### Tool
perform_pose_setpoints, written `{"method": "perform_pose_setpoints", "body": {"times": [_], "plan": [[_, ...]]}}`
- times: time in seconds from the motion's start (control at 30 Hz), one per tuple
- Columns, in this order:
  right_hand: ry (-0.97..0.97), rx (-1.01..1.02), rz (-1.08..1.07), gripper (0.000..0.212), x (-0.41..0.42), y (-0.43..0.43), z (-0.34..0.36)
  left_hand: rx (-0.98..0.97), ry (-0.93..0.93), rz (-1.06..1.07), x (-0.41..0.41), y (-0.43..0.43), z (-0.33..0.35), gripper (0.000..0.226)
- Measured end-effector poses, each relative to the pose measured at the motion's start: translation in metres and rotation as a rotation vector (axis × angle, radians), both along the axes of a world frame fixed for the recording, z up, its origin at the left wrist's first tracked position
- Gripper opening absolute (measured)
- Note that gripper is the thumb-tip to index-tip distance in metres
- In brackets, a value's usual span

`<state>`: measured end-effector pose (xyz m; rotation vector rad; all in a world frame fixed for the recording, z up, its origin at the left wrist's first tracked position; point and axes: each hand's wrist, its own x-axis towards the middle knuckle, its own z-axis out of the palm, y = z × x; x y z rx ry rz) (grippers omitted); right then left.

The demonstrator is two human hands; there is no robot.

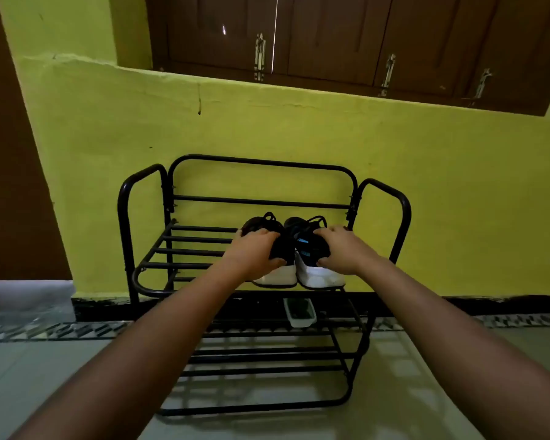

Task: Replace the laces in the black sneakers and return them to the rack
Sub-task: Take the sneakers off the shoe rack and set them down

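Rack [267, 201] top shelf has both sneakers at its front edge, side by side, white soles toward the person. Left hand [254, 254] grips left sneaker [283, 249], fingers curled over the top, thumb low by the sole. Right hand [343, 249] grips right sneaker [311, 246] the same way. Can't tell if soles rest on the bars or are lifted. Black laces [270, 217] stick up just beyond the fingertips. Below the hands, one shelf down, small white tray [299, 312]. Yellow wall [299, 131] behind, brown shutters [331, 36] above.
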<state>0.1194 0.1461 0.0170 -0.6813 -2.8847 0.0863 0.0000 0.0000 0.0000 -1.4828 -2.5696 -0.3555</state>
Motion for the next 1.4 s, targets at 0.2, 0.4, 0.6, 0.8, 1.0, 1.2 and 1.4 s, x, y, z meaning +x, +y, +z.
{"method": "perform_pose_setpoints", "body": {"times": [0.2,0.4,0.6,0.8,1.0,1.2,1.4], "plan": [[0.083,0.012,-0.002,0.051,-0.005,0.005,0.0,-0.03,0.047,0.01,-0.008,0.011,0.003,0.055],[0.213,0.073,0.018,0.045,0.017,-0.013,0.0,0.016,0.135,-0.047,0.005,-0.004,0.001,0.051],[0.309,0.115,0.044,0.044,0.077,-0.05,0.014,0.133,0.225,-0.176,0.04,-0.055,0.007,0.05],[0.318,0.171,0.102,0.039,0.153,-0.103,0.006,0.225,0.308,-0.425,0.081,-0.129,-0.012,0.055],[0.3,0.164,0.206,0.049,0.205,-0.14,-0.031,0.194,0.282,-0.562,0.125,-0.184,-0.056,0.052],[0.226,0.057,0.29,0.048,0.221,-0.15,-0.1,0.141,0.239,-0.609,0.141,-0.212,-0.144,0.021],[0.14,-0.081,0.276,0.054,0.208,-0.144,-0.196,0.111,0.18,-0.575,0.142,-0.206,-0.235,0.019]]}}
